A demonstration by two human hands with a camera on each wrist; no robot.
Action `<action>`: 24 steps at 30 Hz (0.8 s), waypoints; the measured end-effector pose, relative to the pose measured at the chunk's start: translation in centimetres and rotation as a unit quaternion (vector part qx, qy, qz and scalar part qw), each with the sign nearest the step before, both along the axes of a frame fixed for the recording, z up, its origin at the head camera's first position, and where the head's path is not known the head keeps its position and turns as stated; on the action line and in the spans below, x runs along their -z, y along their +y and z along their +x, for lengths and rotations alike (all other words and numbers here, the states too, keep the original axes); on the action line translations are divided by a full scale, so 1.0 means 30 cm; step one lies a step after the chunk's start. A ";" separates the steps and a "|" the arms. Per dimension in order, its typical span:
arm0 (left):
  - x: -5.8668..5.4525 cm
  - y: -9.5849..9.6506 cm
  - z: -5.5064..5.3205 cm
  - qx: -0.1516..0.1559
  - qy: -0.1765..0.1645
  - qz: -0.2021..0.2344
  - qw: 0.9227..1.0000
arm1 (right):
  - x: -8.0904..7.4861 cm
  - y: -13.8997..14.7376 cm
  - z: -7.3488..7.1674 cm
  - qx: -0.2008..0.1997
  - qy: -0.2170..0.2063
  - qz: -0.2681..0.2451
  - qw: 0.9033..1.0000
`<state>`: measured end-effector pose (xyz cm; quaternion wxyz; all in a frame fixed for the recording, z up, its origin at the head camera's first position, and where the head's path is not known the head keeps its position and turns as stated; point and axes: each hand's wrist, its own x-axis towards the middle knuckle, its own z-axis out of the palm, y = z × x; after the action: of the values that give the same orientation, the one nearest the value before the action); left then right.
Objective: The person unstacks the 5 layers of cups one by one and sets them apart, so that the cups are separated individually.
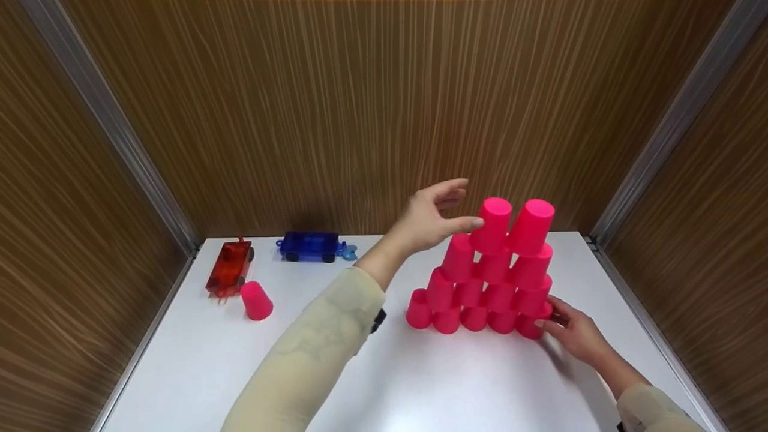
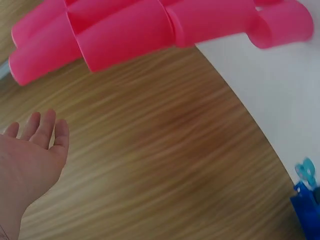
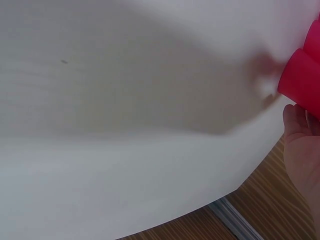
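A stepped wall of pink cups [image 1: 471,294], upside down and several rows high, stands on the right part of the white table. Beside its top row, my left hand [image 1: 435,213] is raised with the fingers spread and the thumb tip right at the upper-left cup [image 1: 492,227]. The left wrist view shows that palm [image 2: 30,165] holding nothing, below the cups [image 2: 125,35]. At the wall's base, my right hand [image 1: 573,333] holds the bottom right cup [image 1: 530,327], thumb in front and fingers behind. The right wrist view cuts off part of this hand [image 3: 305,155] and cup [image 3: 302,82].
A single pink cup [image 1: 257,301] stands at the left of the white table [image 1: 192,366]. Near it is a red see-through toy car [image 1: 230,268], with a blue one [image 1: 310,245] farther back. Wood-patterned panels [image 1: 336,120] enclose the table at the back and sides.
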<state>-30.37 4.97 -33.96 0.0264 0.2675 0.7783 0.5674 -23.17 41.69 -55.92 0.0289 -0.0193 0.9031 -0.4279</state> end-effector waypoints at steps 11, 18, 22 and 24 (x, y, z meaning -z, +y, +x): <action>0.010 0.112 0.009 0.005 -0.031 0.011 0.999 | 0.003 -0.005 0.009 -0.001 -0.004 -0.005 1.000; 0.012 0.116 0.004 -0.004 -0.030 0.001 1.000 | 0.009 -0.017 -0.001 -0.002 0.005 -0.007 1.000; 0.015 0.118 0.000 -0.002 -0.028 -0.002 1.000 | 0.012 -0.019 -0.004 0.001 0.005 -0.006 1.000; 0.015 0.119 -0.001 -0.002 -0.029 0.000 1.000 | 0.012 -0.019 -0.004 0.001 0.002 -0.005 1.000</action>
<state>-30.39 8.55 -34.42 0.0483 0.2494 0.7778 0.5749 -23.30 41.10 -56.28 0.0264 -0.0191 0.9011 -0.4323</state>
